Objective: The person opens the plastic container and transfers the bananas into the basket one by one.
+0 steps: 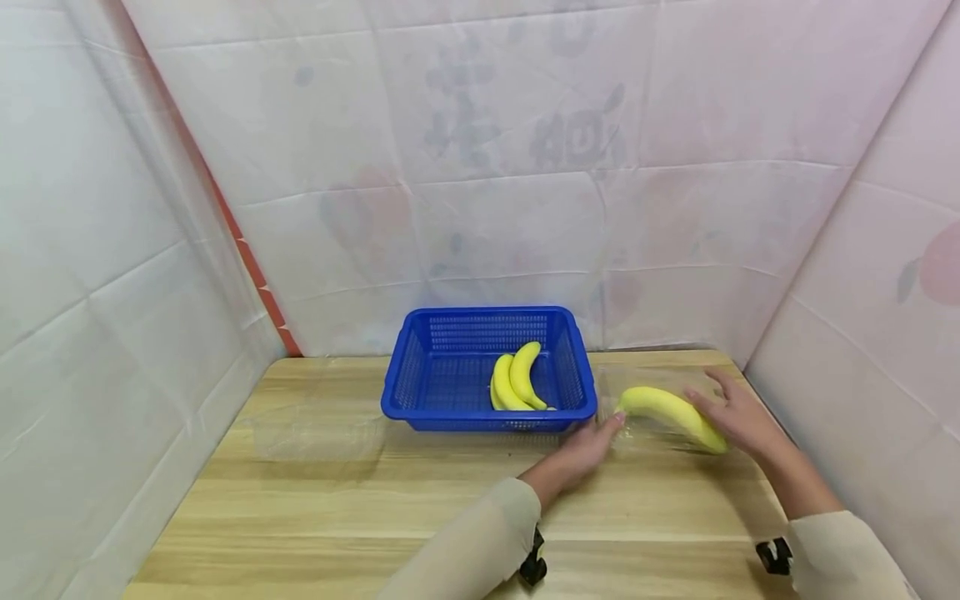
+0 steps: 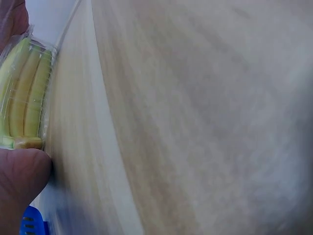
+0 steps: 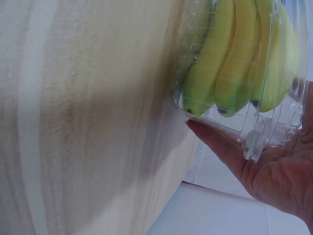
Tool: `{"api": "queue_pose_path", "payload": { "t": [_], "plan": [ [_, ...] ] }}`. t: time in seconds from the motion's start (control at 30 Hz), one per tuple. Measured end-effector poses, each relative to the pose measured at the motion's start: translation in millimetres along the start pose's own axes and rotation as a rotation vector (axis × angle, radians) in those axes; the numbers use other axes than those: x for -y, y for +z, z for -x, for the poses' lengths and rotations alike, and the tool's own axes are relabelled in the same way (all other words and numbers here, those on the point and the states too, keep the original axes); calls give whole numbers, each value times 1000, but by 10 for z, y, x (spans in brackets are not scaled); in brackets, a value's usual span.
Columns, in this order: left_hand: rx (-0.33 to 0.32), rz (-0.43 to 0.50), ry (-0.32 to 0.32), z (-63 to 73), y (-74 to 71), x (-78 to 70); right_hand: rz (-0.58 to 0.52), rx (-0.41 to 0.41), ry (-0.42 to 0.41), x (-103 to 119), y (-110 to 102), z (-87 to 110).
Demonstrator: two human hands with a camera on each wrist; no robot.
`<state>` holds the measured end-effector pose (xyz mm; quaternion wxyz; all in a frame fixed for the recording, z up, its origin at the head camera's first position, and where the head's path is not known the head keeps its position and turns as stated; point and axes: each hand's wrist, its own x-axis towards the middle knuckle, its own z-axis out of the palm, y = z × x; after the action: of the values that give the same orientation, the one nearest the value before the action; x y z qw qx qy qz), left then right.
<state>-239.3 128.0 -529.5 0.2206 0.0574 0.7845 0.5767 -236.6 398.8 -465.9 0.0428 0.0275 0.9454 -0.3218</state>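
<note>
Beside the blue basket (image 1: 487,415), the clear box (image 3: 247,122) of bananas (image 3: 210,73) is flanked by the right hand (image 1: 738,417), spread against one end, and the left hand (image 1: 581,454), whose grip cannot be told; both ends are best supported evenly.

Clear plastic box (image 3: 253,144) with ribbed walls, right of and near the blue basket (image 1: 487,414). Yellow bananas (image 3: 210,68) inside, curved, side by side; ends greenish, tips dark.

Left grip (image 1: 583,454), right grip (image 1: 742,419) apart, arms (image 1: 480,533) outstretched
</note>
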Motion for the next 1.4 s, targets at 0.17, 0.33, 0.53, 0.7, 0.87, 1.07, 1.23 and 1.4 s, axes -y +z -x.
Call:
{"api": "queue_pose_path", "payload": {
  "t": [0.17,0.33,0.53,0.7,0.87,1.07,1.23,1.4],
  "plan": [
    [-24,-9,-5,41,25,-14,11,13,8,-15,-7,65],
    [-42,-21,-4,95,17,-24,2,19,7,23,7,128],
    [-3,9,34,151,-18,-5,-11,47,14,72,26,194],
    [10,50,77,184,-10,19,-3,44,12,68,37,233],
    [12,35,76,225,-9,29,-8,35,5,40,63,265],
    [3,34,79,275,9,31,3,36,-2,23,80,312],
    [-18,41,94,305,25,30,16,40,-5,22,95,335],
    [-5,44,133,325,21,45,17,39,-8,25,95,367]
  ]
}}
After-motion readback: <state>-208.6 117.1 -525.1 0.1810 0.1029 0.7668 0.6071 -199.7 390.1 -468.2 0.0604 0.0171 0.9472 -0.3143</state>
